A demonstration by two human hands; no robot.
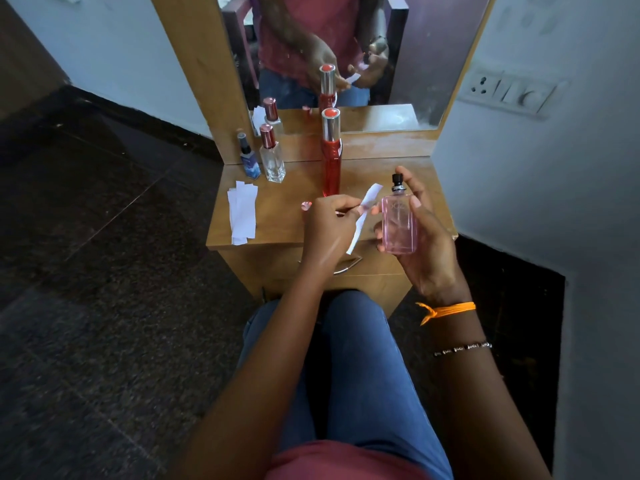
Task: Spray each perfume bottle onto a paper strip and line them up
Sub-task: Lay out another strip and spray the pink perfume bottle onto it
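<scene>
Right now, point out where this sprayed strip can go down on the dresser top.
Bare wood lies right of the tall red bottle, behind the right hand, and between the paper strips and the left hand. The back-left corner is crowded with the blue bottle and clear bottle.

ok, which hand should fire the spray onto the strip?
Right. The right hand already holds the pink bottle upright, index finger by the black nozzle. The left hand is busy pinching the paper strip beside the nozzle.
</scene>
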